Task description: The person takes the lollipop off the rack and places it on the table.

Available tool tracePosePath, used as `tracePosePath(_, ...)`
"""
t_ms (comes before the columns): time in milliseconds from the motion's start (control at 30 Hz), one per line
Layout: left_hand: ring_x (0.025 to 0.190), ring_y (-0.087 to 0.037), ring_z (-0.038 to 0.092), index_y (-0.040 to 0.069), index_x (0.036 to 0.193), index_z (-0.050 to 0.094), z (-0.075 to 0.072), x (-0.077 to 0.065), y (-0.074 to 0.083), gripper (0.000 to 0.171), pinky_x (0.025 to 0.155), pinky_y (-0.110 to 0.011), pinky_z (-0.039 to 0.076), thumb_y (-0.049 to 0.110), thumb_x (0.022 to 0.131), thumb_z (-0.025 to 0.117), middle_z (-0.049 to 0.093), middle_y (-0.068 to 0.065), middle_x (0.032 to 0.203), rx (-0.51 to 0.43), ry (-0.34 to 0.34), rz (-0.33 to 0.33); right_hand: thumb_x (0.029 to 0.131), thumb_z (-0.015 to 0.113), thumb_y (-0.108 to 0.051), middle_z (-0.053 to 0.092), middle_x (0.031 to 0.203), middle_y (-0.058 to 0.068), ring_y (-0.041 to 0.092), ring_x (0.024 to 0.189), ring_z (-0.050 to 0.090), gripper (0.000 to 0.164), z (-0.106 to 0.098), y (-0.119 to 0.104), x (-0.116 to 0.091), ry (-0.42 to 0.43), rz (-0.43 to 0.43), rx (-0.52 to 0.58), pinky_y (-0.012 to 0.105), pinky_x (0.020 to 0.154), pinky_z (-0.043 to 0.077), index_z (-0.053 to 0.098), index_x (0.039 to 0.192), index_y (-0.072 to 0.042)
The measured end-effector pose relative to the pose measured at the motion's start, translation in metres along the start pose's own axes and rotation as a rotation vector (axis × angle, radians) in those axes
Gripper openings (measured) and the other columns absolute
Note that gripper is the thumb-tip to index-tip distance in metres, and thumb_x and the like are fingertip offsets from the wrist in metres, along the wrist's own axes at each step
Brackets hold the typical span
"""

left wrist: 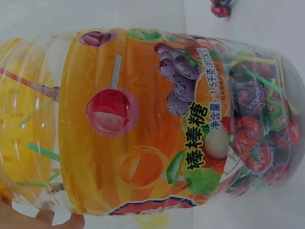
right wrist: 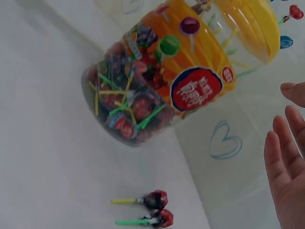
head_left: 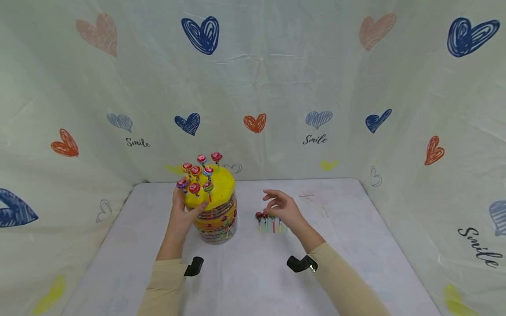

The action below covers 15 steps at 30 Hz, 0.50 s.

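Observation:
A clear plastic jar of lollipops (head_left: 218, 221) with an orange label (left wrist: 147, 119) stands on the table, full of wrapped candies in its lower part. Its yellow lid (head_left: 224, 182) bears several lollipops (head_left: 194, 188) stuck upright by their sticks. My left hand (head_left: 182, 214) grips the jar's upper left side, thumb at the lid's front edge; fingers (left wrist: 45, 217) show beneath the jar in the left wrist view. To the right of the jar, my right hand (head_left: 287, 211) hovers over a row of lollipops (head_left: 258, 216), its fingers (right wrist: 274, 155) nearly straight and holding nothing.
The white table (head_left: 253, 281) meets a pale cloth backdrop (head_left: 284, 87) printed with hearts and words. Dark wrist cameras (head_left: 302, 263) sit at both sleeves. In the right wrist view, two loose lollipops (right wrist: 156, 199) lie below the jar.

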<state>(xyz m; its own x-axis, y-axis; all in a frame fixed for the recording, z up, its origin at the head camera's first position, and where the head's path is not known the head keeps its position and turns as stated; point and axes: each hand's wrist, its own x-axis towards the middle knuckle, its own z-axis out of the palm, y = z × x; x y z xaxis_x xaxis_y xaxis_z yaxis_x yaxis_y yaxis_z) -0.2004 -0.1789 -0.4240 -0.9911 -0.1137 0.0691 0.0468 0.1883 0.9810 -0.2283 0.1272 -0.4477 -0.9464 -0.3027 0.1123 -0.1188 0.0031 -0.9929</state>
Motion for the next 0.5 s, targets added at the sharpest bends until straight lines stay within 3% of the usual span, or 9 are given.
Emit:
tracePosePath(100, 0.148, -0.027, 0.005, 0.032, 0.157, 0.011, 0.000, 0.000, 0.001, 0.090, 0.115, -0.060, 0.006, 0.023, 0.091, 0.071, 0.006, -0.003, 0.161, 0.000, -0.001, 0.006, 0.085, 0.065, 0.013, 0.057, 0.117, 0.023, 0.023, 0.090, 0.058, 0.050, 0.011, -0.008, 0.001, -0.015, -0.038, 0.006, 0.024, 0.072, 0.053, 0.053, 0.133, 0.005)
tracePosePath(267, 0.148, -0.029, 0.006, 0.031, 0.157, 0.013, 0.000, 0.001, 0.001, 0.089, 0.114, -0.061, 0.006, 0.021, 0.091, 0.071, 0.007, -0.005, 0.160, 0.007, 0.001, 0.036, 0.085, 0.065, 0.013, 0.056, 0.119, 0.029, 0.038, 0.100, 0.055, 0.049, 0.028, -0.021, 0.005, -0.062, -0.099, 0.031, 0.025, 0.080, 0.053, 0.052, 0.133, 0.008)
tracePosePath(500, 0.148, -0.027, 0.005, 0.031, 0.157, 0.012, 0.000, 0.001, 0.000, 0.090, 0.115, -0.060, 0.006, 0.023, 0.090, 0.071, 0.006, -0.003, 0.160, 0.016, 0.003, 0.006, 0.085, 0.065, 0.014, 0.057, 0.122, 0.027, 0.042, 0.108, 0.053, 0.050, 0.046, -0.024, 0.024, -0.114, -0.238, 0.010, 0.049, 0.097, 0.047, 0.052, 0.132, 0.007)
